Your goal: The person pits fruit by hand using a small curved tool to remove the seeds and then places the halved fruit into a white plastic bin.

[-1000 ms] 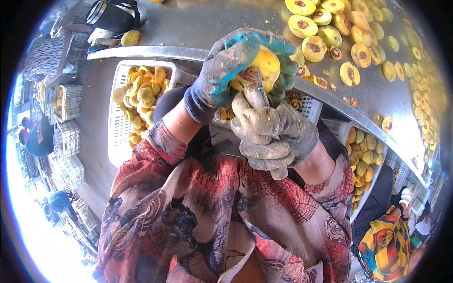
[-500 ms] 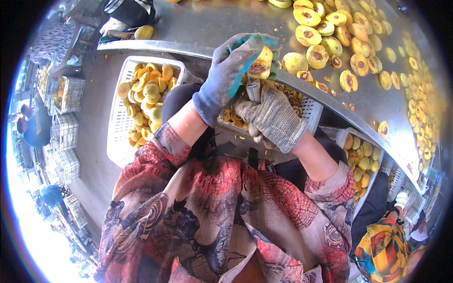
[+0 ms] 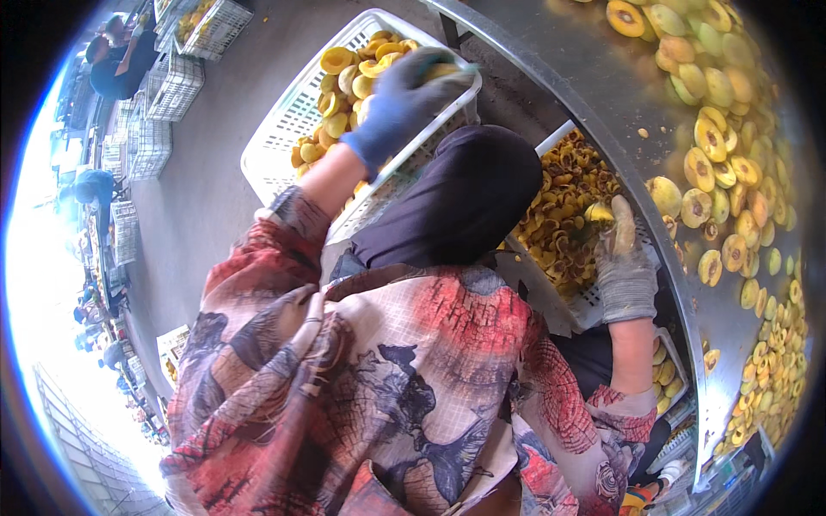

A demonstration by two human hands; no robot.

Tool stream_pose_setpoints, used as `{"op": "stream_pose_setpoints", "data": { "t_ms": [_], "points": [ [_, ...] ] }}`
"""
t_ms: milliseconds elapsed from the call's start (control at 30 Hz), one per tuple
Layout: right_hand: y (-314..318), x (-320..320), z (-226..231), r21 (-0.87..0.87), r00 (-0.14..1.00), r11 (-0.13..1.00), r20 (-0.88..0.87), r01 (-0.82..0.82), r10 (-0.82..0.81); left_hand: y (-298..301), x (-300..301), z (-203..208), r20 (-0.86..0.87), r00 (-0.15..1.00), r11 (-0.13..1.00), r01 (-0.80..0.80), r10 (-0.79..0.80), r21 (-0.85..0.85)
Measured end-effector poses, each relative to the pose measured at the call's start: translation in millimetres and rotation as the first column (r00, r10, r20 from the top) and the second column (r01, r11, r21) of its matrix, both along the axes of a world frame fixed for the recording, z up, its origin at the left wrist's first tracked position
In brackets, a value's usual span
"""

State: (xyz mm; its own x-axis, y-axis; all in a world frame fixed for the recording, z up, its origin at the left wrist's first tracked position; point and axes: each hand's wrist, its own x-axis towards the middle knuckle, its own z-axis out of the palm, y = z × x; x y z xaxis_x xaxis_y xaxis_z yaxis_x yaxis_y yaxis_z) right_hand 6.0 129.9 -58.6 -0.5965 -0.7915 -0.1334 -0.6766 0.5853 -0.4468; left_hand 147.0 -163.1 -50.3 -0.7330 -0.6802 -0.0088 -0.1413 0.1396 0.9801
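Note:
My left hand (image 3: 397,113), in a blue glove, is over a white plastic basket (image 3: 274,142) of yellow peach halves (image 3: 337,60). Motion smears its fingers, so whether it still holds fruit does not show. My right hand (image 3: 626,262), in a grey knitted glove, is over a crate of cut-out peach pits and scraps (image 3: 559,219). Its fingers are closed, and a small yellow peach piece (image 3: 598,212) shows at the fingertips. Whatever lies inside that grip is hidden.
A metal table (image 3: 615,120) curves along the right, with many peach halves (image 3: 699,168) on it. Another crate of peaches (image 3: 667,378) stands below its edge. My dark-trousered knee (image 3: 465,193) is between basket and scrap crate. Stacked white crates (image 3: 172,86) and people are at far left.
My hands have parted: the left went from the peach half to the basket, the right down over the scrap crate. The metal tool seen in my right hand is out of sight. The view has turned.

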Motion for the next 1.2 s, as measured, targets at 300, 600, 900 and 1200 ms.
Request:
{"op": "stream_pose_setpoints", "data": {
  "t_ms": [300,600,900,1200],
  "points": [
    [-4.7,15.6,-1.1,0.018,0.979,0.985,0.106,0.171,-0.172,-131.3,54.2,-134.7,0.36,0.764,0.664,-0.117,0.536,-0.739],
    [-31.0,19.6,-9.5,0.082,0.978,0.978,0.066,0.191,-0.197,-88.3,22.1,-175.9,0.399,0.893,0.607,0.201,0.21,-0.769],
    [-44.7,6.6,-25.3,0.039,0.885,0.953,0.36,0.3,-0.294,-121.7,19.6,-168.1,0.229,0.948,0.72,-0.001,0.222,-0.694],
    [-83.6,6.9,-19.7,0.098,0.962,0.983,0.211,0.155,-0.173,-271.0,-2.8,-184.8,0.476,0.735,0.657,0.054,0.483,-0.752]
  ]
}}
